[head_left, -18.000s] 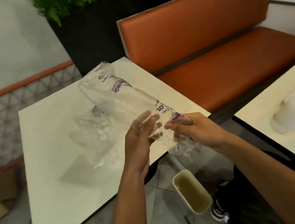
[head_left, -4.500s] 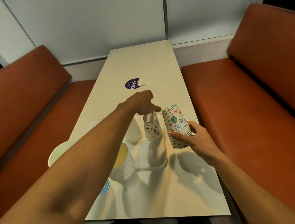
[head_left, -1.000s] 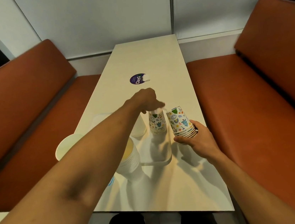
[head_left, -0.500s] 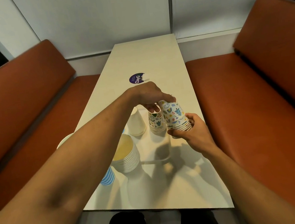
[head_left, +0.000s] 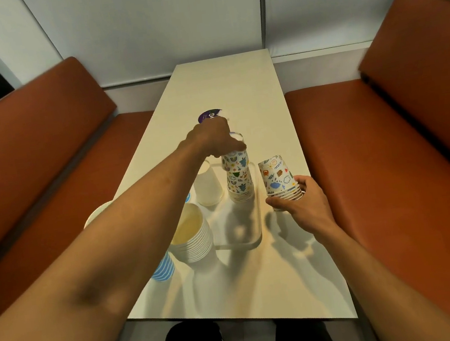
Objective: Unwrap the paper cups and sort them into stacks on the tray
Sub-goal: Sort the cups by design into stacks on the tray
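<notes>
My left hand (head_left: 215, 137) grips one upside-down patterned cup (head_left: 234, 160) from above, just over the patterned stack (head_left: 240, 187) standing on the clear tray (head_left: 251, 242). My right hand (head_left: 301, 203) holds a second inverted stack of patterned cups (head_left: 277, 181) by its rims, to the right of the tray. A plain white cup stack (head_left: 207, 188) stands upside down on the tray's far left. A stack of white cups with yellow insides (head_left: 193, 235) stands mouth up at the tray's near left.
A blue-striped cup stack (head_left: 163, 267) and a white cup (head_left: 97, 214) sit partly hidden under my left forearm. A purple round sticker (head_left: 207, 115) lies on the cream table (head_left: 236, 84). Orange benches flank the table on both sides.
My left hand has taken one patterned cup off the stack in my right hand and carried it left, onto the top of the tray's patterned stack. My right hand drew back slightly to the right.
</notes>
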